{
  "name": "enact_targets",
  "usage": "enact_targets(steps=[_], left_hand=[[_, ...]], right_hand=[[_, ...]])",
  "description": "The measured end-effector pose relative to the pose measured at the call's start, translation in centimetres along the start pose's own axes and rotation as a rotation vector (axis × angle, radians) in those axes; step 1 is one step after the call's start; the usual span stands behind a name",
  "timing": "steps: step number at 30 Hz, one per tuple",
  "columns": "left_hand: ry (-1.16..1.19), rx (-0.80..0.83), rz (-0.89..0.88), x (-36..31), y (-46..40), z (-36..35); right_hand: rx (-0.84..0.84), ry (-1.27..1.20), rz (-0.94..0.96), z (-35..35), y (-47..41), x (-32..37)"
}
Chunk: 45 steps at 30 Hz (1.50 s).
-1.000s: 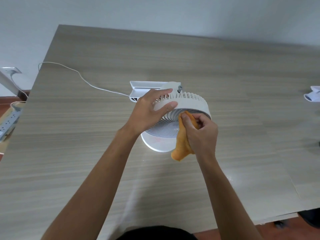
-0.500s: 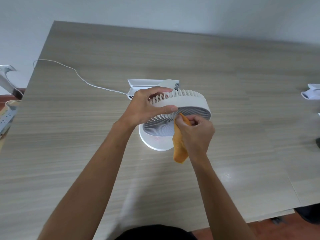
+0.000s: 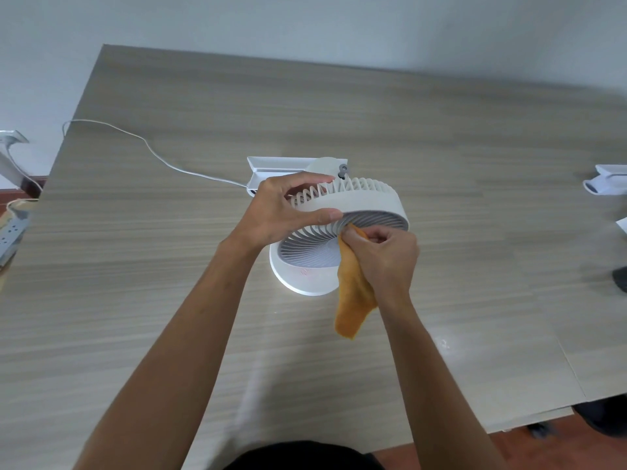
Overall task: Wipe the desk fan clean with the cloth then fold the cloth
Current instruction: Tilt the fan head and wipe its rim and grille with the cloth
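A white desk fan point(image 3: 369, 205) stands on its round base in the middle of the wooden table point(image 3: 441, 137), its head tilted face-down toward me. My left hand point(image 3: 288, 212) grips the left rim of the fan head, thumb below and fingers over the ribbed back. My right hand point(image 3: 383, 259) pinches an orange cloth point(image 3: 353, 300) and presses its top against the front grille. The cloth's free end hangs down past the base.
A white cord point(image 3: 152, 150) runs from the fan's clamp part point(image 3: 274, 167) to the table's left edge. White objects point(image 3: 607, 184) lie at the right edge, with a dark item point(image 3: 621, 278) below them. A power strip point(image 3: 10, 232) sits off the table at left.
My right hand has slid the cloth up and left across the grille. The left hand keeps its grip on the rim. The view has shifted slightly.
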<state>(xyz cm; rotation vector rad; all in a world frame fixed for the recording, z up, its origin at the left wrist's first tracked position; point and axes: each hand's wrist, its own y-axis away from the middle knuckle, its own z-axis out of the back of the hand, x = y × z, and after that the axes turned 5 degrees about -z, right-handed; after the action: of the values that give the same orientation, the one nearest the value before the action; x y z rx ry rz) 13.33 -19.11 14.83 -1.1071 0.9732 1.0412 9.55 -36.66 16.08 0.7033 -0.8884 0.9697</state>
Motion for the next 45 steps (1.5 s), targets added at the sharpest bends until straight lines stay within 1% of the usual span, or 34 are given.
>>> enact_targets(steps=[3, 7, 12, 19, 21, 25, 27, 32, 37, 40, 45], left_hand=[[-0.01, -0.016, -0.003, 0.2, 0.2, -0.3], [0.005, -0.031, 0.016, 0.3, 0.3, -0.5], [0.013, -0.018, 0.023, 0.3, 0.4, -0.3], [0.021, 0.001, 0.019, 0.2, 0.6, -0.1], [0.021, -0.004, 0.018, 0.2, 0.6, -0.1], [0.026, -0.006, 0.034, 0.2, 0.5, 0.1], [0.038, -0.003, 0.042, 0.2, 0.4, 0.1], [0.03, 0.011, 0.029, 0.0, 0.3, -0.2], [0.032, 0.007, 0.033, 0.0, 0.3, 0.0], [0.024, 0.013, 0.035, 0.0, 0.3, -0.3], [0.036, -0.011, 0.06, 0.0, 0.4, -0.2]], right_hand=[[0.019, 0.033, 0.05, 0.5, 0.2, -0.5], [-0.021, -0.023, 0.074, 1.8, -0.3, -0.8], [0.006, -0.047, 0.089, 1.7, -0.7, -0.3], [0.058, 0.065, 0.004, 0.4, -0.2, -0.9], [0.018, 0.048, 0.029, 0.3, 0.3, -0.8], [-0.125, -0.044, 0.117, 0.8, 0.2, -0.1], [-0.145, -0.071, 0.127, 0.9, -0.1, 0.0], [-0.01, -0.013, 0.049, 0.1, -0.1, -1.0], [0.033, 0.036, 0.044, -0.2, 0.3, -1.7], [0.003, 0.001, 0.079, 0.3, 0.6, -1.2], [-0.143, -0.183, 0.11, 1.8, 0.6, 0.3]])
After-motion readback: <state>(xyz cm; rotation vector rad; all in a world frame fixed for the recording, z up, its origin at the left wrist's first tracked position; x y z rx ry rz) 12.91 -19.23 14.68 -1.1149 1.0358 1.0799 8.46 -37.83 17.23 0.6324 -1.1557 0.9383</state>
